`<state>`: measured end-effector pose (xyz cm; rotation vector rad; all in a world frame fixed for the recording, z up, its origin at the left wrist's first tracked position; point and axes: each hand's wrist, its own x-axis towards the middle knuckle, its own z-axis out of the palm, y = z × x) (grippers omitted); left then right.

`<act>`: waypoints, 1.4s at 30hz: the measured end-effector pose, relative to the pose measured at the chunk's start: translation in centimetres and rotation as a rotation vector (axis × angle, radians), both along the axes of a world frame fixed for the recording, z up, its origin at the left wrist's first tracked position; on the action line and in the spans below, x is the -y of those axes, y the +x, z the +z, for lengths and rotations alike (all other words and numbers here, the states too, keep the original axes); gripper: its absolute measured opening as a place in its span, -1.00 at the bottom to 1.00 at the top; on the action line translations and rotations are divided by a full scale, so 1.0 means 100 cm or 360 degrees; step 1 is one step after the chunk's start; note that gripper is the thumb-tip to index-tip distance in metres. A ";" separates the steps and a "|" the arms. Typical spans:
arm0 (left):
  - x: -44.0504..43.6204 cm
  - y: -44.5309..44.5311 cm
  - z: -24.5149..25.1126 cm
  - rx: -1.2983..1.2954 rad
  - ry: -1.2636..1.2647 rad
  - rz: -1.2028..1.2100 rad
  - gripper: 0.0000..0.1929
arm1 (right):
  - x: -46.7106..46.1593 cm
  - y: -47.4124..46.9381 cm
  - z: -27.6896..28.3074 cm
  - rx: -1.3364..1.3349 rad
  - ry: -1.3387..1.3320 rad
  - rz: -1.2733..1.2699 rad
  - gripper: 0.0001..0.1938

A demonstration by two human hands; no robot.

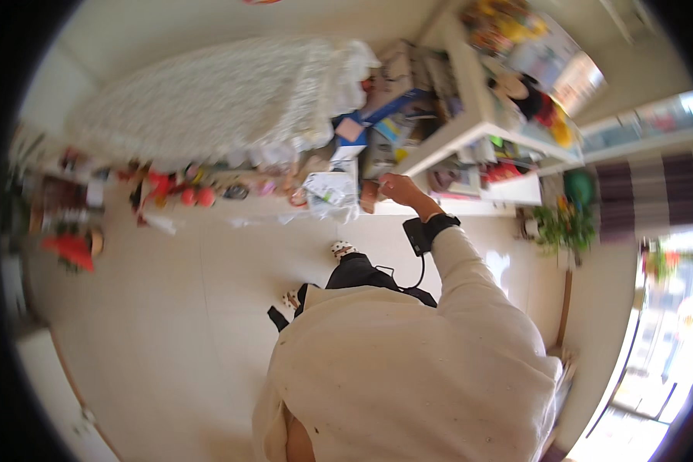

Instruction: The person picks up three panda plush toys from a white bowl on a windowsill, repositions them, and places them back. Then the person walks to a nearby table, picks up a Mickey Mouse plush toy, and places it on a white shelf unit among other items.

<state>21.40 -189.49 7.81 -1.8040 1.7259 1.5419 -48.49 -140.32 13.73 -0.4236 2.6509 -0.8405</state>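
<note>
My right hand [401, 189] reaches to the front of a cluttered white shelf unit [444, 147], its fingers curled. A small brown object [369, 196] stands right at the fingertips; blur hides whether I grip it. A black strap [442, 222] with a black box [417, 237] and cable is on that wrist. Left of the hand lies a clear plastic bag [332, 196] with white and green packaging. Behind it are a blue and white box [348, 138] and other stacked boxes. My left hand is out of view; only a bit of skin shows under the cream top [421, 358].
A white textured cloth [219, 98] drapes over something tall at the left. Red ornaments [173, 187] line the low surface below. Plush toys [534, 104] sit atop the shelf. A potted plant [563, 225] stands by a striped curtain [647, 193]. Pale floor tiles [208, 323] lie around my feet.
</note>
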 end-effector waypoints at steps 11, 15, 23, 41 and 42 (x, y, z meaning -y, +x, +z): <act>0.016 -0.149 -0.020 0.0021 0.0022 -0.0518 -0.74 | -0.325 0.042 0.142 -0.1336 0.0622 -0.1993 -0.75; -0.016 -0.184 -0.004 0.0029 -0.0032 -0.0672 -0.71 | -0.438 -0.015 0.197 -0.1522 0.0282 -0.2058 -0.44; -0.031 -0.226 0.044 -0.0173 -0.0125 -0.0904 -0.64 | -0.549 -0.131 0.221 -0.1215 0.0049 -0.1833 0.19; -0.067 -0.184 0.060 -0.0085 0.0004 -0.0632 -0.66 | -0.551 -0.037 0.179 -0.1698 0.0404 -0.2380 0.05; -0.067 -0.184 0.059 -0.0103 -0.0020 -0.0769 -0.67 | -0.548 -0.019 0.165 -0.1734 0.0453 -0.2423 0.03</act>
